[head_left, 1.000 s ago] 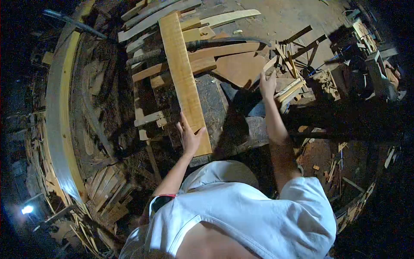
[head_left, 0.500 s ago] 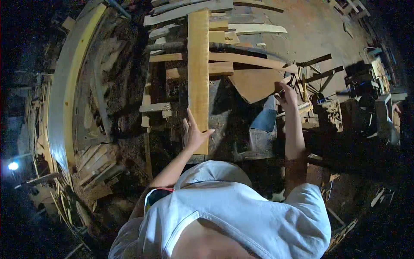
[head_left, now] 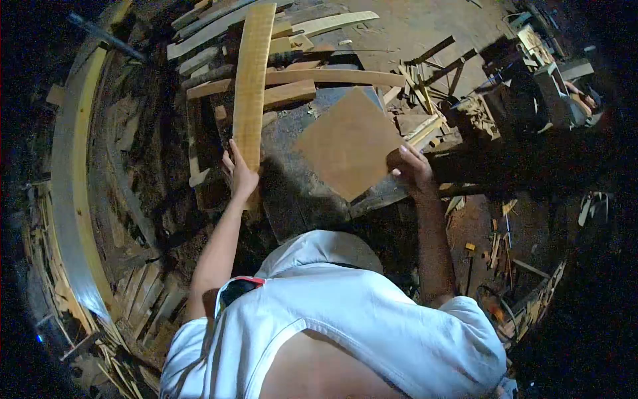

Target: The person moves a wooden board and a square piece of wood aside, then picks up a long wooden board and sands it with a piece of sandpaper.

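Observation:
A long, pale yellow wooden plank (head_left: 252,86) stretches away from me above the cluttered bench. My left hand (head_left: 240,178) is closed around its near end, fingers along the left edge; the thumb is mostly hidden. To its right, a flat square brown board (head_left: 352,143) is turned so one corner points toward me. My right hand (head_left: 413,169) grips that board at its right corner, thumb on top. The board covers part of the dark bench top (head_left: 286,189).
Several wooden strips (head_left: 219,33) lie across the bench's far side. A reddish wood block (head_left: 290,94) rests beside the plank. A long board (head_left: 70,199) runs along the left. Scraps and a metal frame (head_left: 442,63) stand right; another person's hand (head_left: 585,96) shows far right.
The square board has come nearer and swung flat to my view, with my right hand moving left and down. The plank has shifted left with my left hand, and the view has turned.

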Action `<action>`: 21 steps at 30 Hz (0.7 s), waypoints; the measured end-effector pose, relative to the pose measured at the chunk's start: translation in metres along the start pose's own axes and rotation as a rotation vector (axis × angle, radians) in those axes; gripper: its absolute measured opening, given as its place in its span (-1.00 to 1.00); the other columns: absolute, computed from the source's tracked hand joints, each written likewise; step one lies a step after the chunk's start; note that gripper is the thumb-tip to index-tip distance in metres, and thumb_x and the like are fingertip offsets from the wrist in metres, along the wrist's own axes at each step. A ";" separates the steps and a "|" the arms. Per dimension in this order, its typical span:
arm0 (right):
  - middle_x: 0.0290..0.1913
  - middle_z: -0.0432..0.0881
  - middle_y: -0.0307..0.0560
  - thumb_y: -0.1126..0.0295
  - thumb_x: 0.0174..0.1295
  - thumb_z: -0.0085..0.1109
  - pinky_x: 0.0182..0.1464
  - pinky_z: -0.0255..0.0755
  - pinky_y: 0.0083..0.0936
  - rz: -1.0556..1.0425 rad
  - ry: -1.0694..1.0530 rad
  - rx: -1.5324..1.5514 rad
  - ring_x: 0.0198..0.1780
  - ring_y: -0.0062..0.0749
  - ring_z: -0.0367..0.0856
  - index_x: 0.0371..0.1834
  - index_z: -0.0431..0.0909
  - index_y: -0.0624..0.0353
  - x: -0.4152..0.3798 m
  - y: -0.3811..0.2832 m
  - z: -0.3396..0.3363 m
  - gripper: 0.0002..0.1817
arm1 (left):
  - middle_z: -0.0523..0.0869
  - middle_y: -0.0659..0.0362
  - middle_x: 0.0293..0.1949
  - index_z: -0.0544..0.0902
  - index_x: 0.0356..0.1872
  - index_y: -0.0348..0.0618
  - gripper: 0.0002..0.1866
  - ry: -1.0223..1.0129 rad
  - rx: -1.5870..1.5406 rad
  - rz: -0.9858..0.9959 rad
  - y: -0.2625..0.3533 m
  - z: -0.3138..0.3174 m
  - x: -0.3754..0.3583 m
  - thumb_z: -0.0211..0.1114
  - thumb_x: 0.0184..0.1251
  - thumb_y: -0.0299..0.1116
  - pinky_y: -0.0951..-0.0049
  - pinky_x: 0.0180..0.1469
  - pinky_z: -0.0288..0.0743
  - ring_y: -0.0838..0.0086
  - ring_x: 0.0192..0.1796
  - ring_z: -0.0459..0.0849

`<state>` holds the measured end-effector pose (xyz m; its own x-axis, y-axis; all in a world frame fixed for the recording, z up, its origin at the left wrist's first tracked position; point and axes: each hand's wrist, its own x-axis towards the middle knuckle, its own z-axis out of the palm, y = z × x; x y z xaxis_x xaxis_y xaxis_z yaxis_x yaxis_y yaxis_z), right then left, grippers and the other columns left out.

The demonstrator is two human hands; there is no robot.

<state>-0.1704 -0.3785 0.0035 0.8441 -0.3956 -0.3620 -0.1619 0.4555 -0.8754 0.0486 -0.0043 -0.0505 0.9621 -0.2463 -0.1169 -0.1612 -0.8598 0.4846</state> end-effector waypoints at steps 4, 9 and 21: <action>-0.20 0.59 -0.22 0.29 0.27 0.03 -0.22 0.47 -0.61 0.061 -0.011 -0.037 -0.21 -0.58 0.57 0.09 0.41 0.26 -0.034 -0.013 0.054 -0.62 | -0.03 -0.07 0.34 -0.06 0.41 -0.01 -0.15 0.164 -0.087 0.187 0.017 -0.023 -0.001 0.26 0.20 -0.12 0.17 0.31 0.06 0.05 0.34 0.08; -0.12 0.58 -0.25 0.28 0.32 0.01 -0.01 0.35 -0.64 -0.048 -0.218 0.030 -0.10 -0.64 0.49 0.02 0.48 0.32 -0.029 0.005 0.081 -0.66 | 0.48 0.06 0.09 0.37 0.17 -0.23 -0.46 -0.810 -1.071 0.063 0.045 -0.069 -0.012 0.23 0.25 -0.16 0.36 0.24 0.22 0.40 0.15 0.42; -0.08 0.53 -0.19 0.16 0.37 -0.15 0.04 0.31 -0.48 -0.160 -0.182 0.353 -0.01 -0.47 0.46 -0.06 0.41 0.15 -0.039 0.002 0.193 -0.69 | 0.65 0.18 -0.06 0.55 -0.01 -0.23 -0.64 -0.429 -0.833 0.240 0.057 -0.125 -0.101 0.30 0.17 -0.34 0.44 0.01 0.47 0.50 -0.04 0.59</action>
<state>-0.1049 -0.2089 0.0777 0.9258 -0.3508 -0.1406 0.1367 0.6577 -0.7407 -0.0304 0.0279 0.0969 0.7349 -0.6587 -0.1614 0.0238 -0.2128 0.9768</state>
